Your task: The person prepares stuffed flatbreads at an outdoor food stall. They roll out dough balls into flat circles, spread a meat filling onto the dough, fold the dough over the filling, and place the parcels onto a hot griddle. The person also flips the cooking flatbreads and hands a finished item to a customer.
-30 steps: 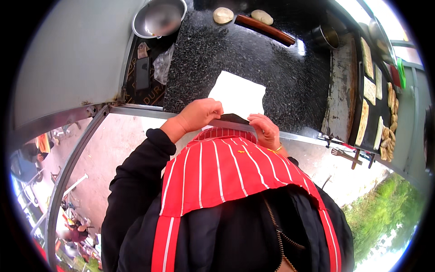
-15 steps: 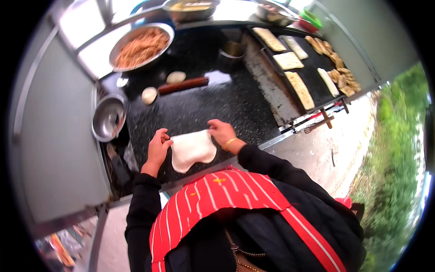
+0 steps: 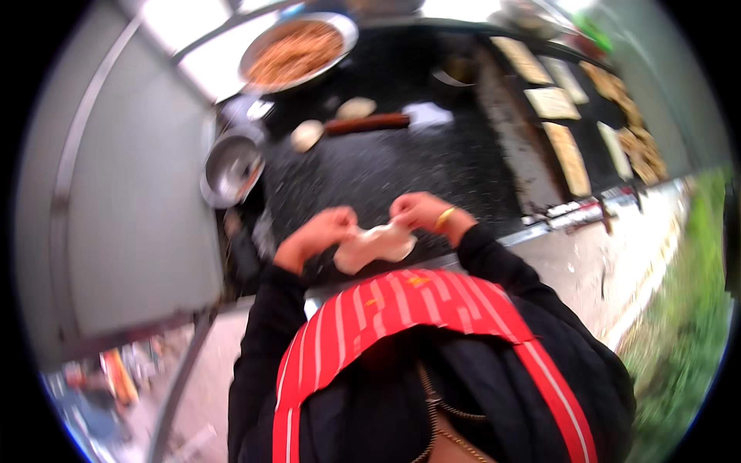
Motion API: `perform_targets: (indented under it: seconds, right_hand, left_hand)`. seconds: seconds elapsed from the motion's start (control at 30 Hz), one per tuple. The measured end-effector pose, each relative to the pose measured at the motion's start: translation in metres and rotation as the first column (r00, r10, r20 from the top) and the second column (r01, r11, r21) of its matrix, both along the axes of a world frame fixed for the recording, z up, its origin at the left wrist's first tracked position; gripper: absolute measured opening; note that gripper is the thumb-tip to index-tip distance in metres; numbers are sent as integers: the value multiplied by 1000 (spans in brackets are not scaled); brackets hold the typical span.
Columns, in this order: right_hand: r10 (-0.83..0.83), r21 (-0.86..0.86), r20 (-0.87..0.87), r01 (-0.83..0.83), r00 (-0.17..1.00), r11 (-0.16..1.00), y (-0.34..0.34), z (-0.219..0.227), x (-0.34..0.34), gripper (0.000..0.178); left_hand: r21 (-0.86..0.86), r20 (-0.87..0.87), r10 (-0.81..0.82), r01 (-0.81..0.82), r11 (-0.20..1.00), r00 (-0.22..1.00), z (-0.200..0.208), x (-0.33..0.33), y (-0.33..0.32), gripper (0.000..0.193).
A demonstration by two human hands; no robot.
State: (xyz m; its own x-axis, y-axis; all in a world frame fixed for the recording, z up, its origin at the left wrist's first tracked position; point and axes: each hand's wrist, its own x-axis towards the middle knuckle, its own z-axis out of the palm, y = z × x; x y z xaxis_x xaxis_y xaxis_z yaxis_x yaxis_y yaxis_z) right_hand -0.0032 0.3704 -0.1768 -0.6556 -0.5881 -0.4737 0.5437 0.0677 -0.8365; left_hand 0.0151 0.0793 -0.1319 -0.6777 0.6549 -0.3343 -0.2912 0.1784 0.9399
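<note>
Your left hand (image 3: 324, 227) and right hand (image 3: 421, 211) pinch the dough's (image 3: 374, 248) far side, fingers (image 3: 399, 207) closed on it, likely so it stays spread between them. It's by the surface's (image 3: 378, 171) near edge; the pin (image 3: 367, 124) lies farther back, probably leaving you room.

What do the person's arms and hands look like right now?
Long black cloth sleeves cover both arms, ending short of the wrists. The left hand and right hand are bare, without gloves. A yellow, band-shaped bracelet circles the right wrist; none shows on the left. Blur hides finer detail.
</note>
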Motion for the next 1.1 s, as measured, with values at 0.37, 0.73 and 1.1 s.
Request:
perform_targets:
  seconds: [0.37,0.73,1.1]
  right_hand:
    - [-50,-131,-133,33,990,991,-22,50,26,13]
    - [319,578,-685,223,655,785,-99,-13,-11,16]
    - [462,564,-737,71,493,823,-52,2,46,7]
  left_hand:
    - [-528,-241,-80,-61,847,967,88,73,-50,33]
    - [-717,-588,73,-561,414,806,-12,44,-55,19]
    - [-602,-781,-147,-670,435,607,-19,146,-56,9]
